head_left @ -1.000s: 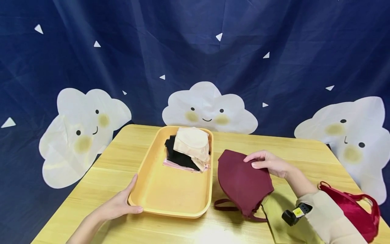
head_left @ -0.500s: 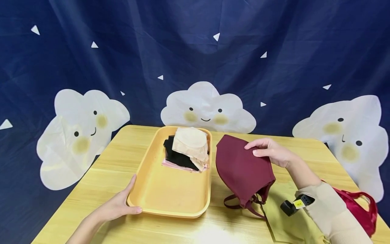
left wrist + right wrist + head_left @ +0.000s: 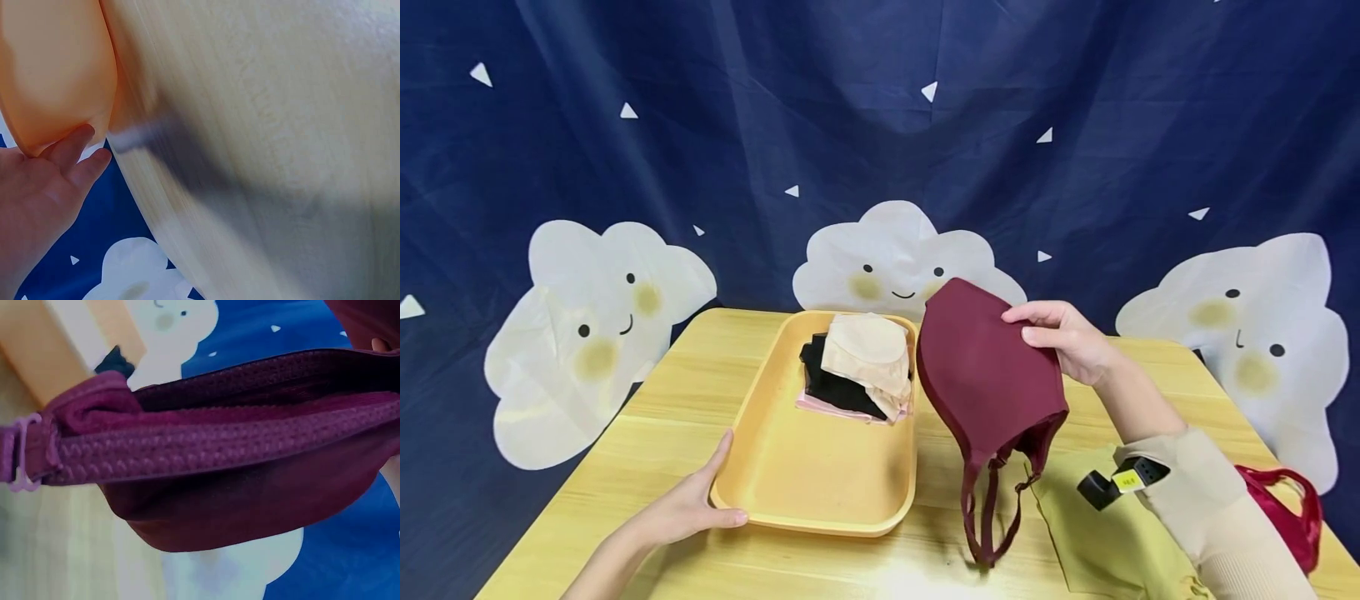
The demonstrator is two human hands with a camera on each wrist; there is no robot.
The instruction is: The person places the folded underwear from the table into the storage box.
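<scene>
My right hand (image 3: pixel 1067 339) pinches the upper edge of a burgundy bra (image 3: pixel 988 375), thumb in front. The bra hangs folded above the table just right of the tray, its straps dangling. Up close in the right wrist view are the bra's band (image 3: pixel 206 447) and a strap slider (image 3: pixel 25 453). My left hand (image 3: pixel 681 504) rests against the near left corner of a yellow-orange tray (image 3: pixel 812 483), thumb and forefinger spread along its outside. At the tray's far end lies a folded pile: a beige garment (image 3: pixel 868 350) over a black one (image 3: pixel 835 387) and a pink one (image 3: pixel 827 408).
An olive-yellow garment (image 3: pixel 1090 525) lies on the wooden table (image 3: pixel 647 467) below my right forearm. Farther right is a red garment with straps (image 3: pixel 1288 517), partly hidden by the sleeve. A dark blue cloud-print curtain (image 3: pixel 865 125) hangs behind the table.
My right hand has lifted the bra up off the table, and its straps now hang down freely. My left hand stays at the tray's corner.
</scene>
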